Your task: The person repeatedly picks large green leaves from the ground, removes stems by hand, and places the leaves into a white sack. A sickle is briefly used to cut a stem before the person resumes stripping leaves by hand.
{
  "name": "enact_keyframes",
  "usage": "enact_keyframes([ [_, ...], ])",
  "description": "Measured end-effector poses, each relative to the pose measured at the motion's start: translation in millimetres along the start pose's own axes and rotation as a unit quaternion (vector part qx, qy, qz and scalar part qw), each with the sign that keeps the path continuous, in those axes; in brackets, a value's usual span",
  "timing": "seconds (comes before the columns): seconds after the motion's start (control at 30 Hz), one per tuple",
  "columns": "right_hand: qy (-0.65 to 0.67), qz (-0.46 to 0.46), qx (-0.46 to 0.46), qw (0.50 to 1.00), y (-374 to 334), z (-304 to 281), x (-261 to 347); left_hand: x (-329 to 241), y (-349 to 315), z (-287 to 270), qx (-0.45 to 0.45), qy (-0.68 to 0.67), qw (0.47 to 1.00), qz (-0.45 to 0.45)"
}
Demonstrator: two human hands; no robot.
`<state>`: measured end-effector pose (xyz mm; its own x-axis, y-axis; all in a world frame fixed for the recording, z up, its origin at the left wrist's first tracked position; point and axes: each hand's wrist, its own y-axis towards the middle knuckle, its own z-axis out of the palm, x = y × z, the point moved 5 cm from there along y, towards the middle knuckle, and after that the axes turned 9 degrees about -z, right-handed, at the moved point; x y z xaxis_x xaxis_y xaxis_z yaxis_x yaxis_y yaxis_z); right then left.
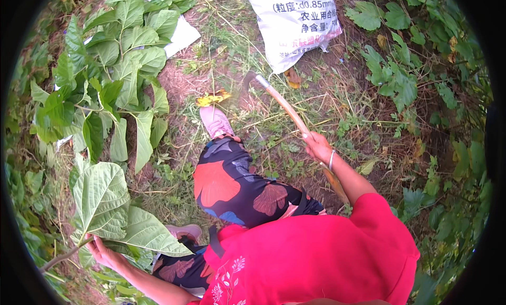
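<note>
The right hand (318, 147) is closed around the wooden handle of a hoe (287, 111), gripping it partway along, so that the shaft runs up and away from the hand to a dark metal blade resting on the trampled ground (247, 120) just beyond the forward foot in a pink shoe (216, 121), while the rest of the handle passes back under the wrist with its bangle. The left hand (104, 252) is curled about a thin stem (63, 256) at the base of a cluster of big green leaves (108, 207), which spread above and beside it; a taller leafy plant (113, 68) stands further off on that side. This looks like the moment of steadying a plant while the hoe is poised at the soil, so the work in hand seems to be cutting or clearing growth; a next stroke would call for a firm hold on the stem and a blade kept well away from the shoe. A white sack (295, 25) lies beyond the blade, cut off by the upper rim. The blade's edge is hard to make out against the soil, the left fingers are partly hidden by leaves, and the stem's root end runs out into the dark border.
</note>
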<state>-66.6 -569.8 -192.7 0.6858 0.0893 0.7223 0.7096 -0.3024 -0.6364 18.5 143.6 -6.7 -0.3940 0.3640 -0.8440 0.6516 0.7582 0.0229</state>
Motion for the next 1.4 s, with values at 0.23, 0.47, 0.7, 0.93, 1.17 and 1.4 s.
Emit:
enact_keyframes([
  [0.23, -0.047, 0.017, 0.006, 0.999, -3.0, 6.9, -14.6, 8.1, 3.4, -0.6, 0.004, 0.011, 1.000, -0.011],
  [0.47, -0.040, 0.012, 0.009, 0.999, 2.9, 9.6, -10.4, 1.5, 1.9, 4.0, 0.016, 0.003, 1.000, -0.008],
  [0.7, -0.079, 0.000, -0.026, 0.997, 19.6, 8.2, -5.9, -4.3, -0.6, 17.1, 0.023, -0.010, 1.000, -0.013],
  [0.93, -0.009, 0.000, -0.019, 1.000, -0.6, 11.4, 3.0, -2.0, 3.5, 16.4, 0.027, 0.048, 0.998, 0.023],
  [1.17, -0.007, 0.016, -0.023, 1.000, 5.7, 6.5, -10.4, 0.1, 2.9, 15.7, 0.027, 0.036, 0.999, 0.008],
  [1.4, -0.005, 0.002, -0.007, 1.000, 5.1, 10.0, -0.8, -2.7, -0.9, 17.5, 0.038, 0.017, 0.999, -0.007],
])
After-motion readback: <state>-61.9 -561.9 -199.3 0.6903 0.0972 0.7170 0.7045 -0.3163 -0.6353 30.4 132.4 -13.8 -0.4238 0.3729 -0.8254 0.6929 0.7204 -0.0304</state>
